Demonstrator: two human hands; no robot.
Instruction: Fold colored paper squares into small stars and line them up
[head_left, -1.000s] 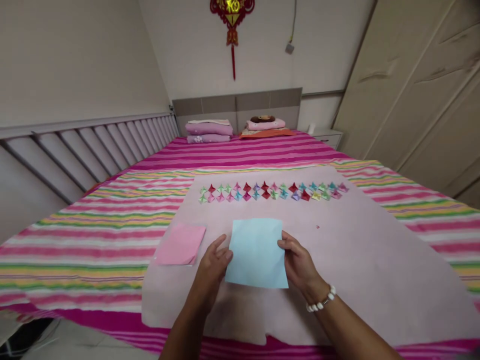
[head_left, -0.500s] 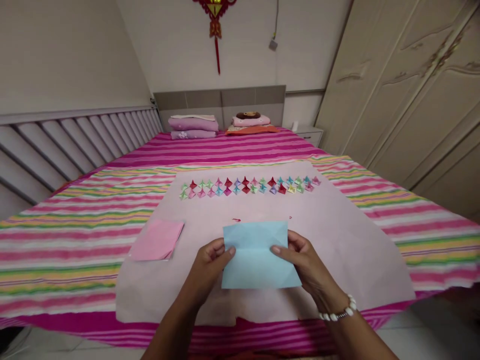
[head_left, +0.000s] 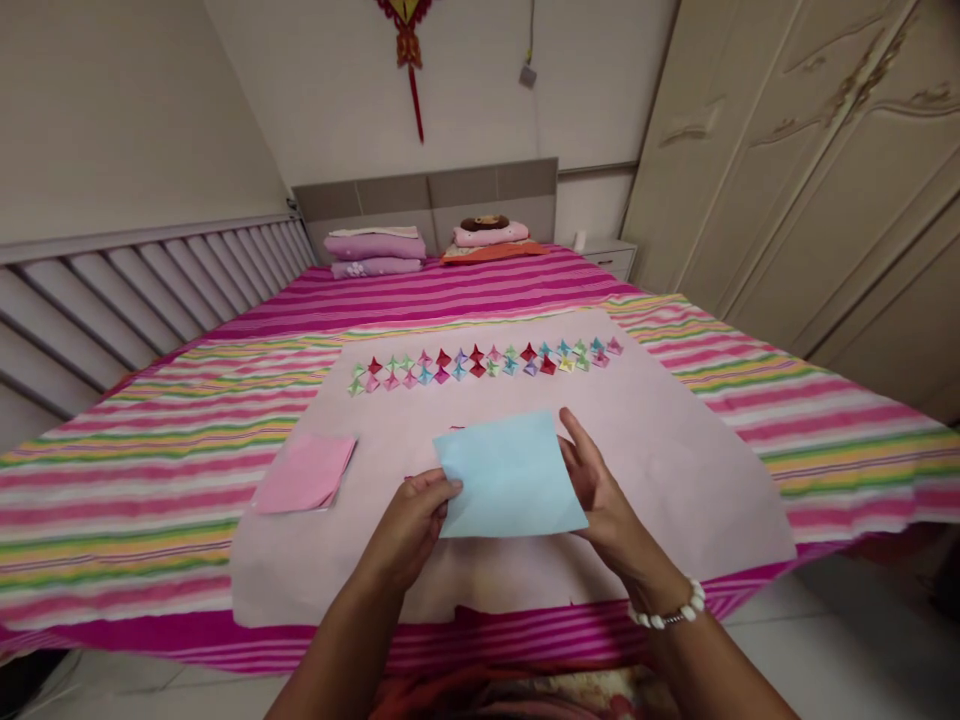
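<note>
A light-blue sheet of paper (head_left: 510, 475) is held up, slightly tilted, above the large pale sheet on the bed. My left hand (head_left: 411, 522) pinches its left edge, thumb on the near face and fingers behind. At the right edge, my right hand (head_left: 611, 510) is open, its thumb and fingers apart, with some fingers partly hidden behind the paper. Beyond the blue paper, small folded paper shapes (head_left: 478, 362) in many colours stand in two rows. A stack of pink paper (head_left: 306, 474) lies to the left of my hands.
The pale sheet (head_left: 690, 480) covers part of the striped bedspread (head_left: 817, 420). Folded bedding (head_left: 375, 248) and pillows rest by the headboard (head_left: 499, 190). A slatted rail (head_left: 150, 290) runs along the left, a wardrobe (head_left: 780, 170) along the right. Red scraps lie near the paper.
My right hand has loosened its pinch, the thumb lifting off the paper. The blue paper has tilted, its right side higher, and its crease shows less. The view has shifted slightly.
</note>
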